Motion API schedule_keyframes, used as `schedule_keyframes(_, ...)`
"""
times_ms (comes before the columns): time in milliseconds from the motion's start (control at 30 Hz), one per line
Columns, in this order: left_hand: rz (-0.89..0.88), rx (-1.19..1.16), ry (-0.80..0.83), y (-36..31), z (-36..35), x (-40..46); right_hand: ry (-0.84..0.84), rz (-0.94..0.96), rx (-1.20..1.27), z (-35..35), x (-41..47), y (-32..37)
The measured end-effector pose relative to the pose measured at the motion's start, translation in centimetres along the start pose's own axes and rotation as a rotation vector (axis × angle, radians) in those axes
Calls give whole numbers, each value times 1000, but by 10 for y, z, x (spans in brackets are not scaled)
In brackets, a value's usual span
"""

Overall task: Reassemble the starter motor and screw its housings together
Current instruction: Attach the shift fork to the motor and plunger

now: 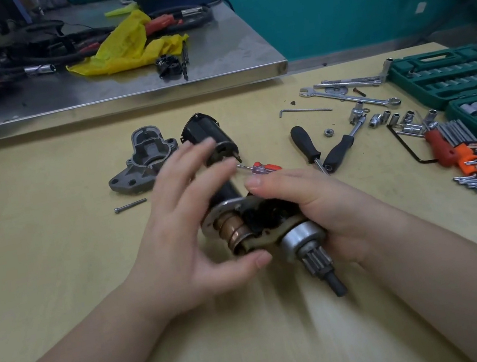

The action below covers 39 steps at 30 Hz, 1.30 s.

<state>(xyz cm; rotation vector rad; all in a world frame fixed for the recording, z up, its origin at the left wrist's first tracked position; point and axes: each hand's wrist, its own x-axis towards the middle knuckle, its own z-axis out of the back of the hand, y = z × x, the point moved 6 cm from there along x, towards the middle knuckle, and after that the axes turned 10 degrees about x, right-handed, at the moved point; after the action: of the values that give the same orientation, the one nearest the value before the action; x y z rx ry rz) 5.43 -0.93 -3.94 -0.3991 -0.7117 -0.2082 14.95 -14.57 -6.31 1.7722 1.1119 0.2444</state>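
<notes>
Head view: right hand (314, 209) has its grip wrapped round the starter motor core (270, 226), raised above the worktop (57, 274), pinion end toward the person. Left hand (187, 221), blurred, is spread wide just left of that grip, holding nothing. Beyond the grip lie the grey nose housing (142, 162), black motor case (208, 138) and one long bolt (130, 206). My judgement: keep the core steady and seat each housing squarely before bolting.

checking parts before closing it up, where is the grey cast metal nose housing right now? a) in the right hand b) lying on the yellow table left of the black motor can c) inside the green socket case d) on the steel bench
b: the grey cast metal nose housing lies untouched on the yellow table, left of the black cylindrical motor can; the right hand grips the geared starter assembly instead.
</notes>
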Motion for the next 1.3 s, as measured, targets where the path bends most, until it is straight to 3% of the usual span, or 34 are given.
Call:
schedule_keyframes(100, -129, -6, -41, -11, 7, 0, 137, -126, 14, -9, -2, -9)
schedule_keyframes(200, -79, -11, -72, -5, 11, -3, 192, -258, 86, -13, -6, -16)
schedule_keyframes(400, 493, -403, -117, 24, -1, -6, 274, -248, 142, -17, -4, -5)
schedule_keyframes(500, 850, -798, -107, 32, -22, -11, 263, -196, 148, -15, -1, -2)
schedule_keyframes(567, 991, -1011, -73, 30, -31, -13, 238, -160, 134, -15, 2, -1)
schedule_keyframes(733, 1024, -1050, -61, 36, -34, -17, 167, -131, 115, -11, 8, -4)
schedule_keyframes(900, 871, -1065, -19, 31, -35, -15, -23, -57, -80, 6, 13, -8)
schedule_keyframes(1033, 820, -1100, 46, 27, -35, -17, -215, 283, -341, 20, 10, 9)
schedule_keyframes(1300, 770, -1064, 106, 16, -40, -15, -191, 390, -258, 17, 4, 5)
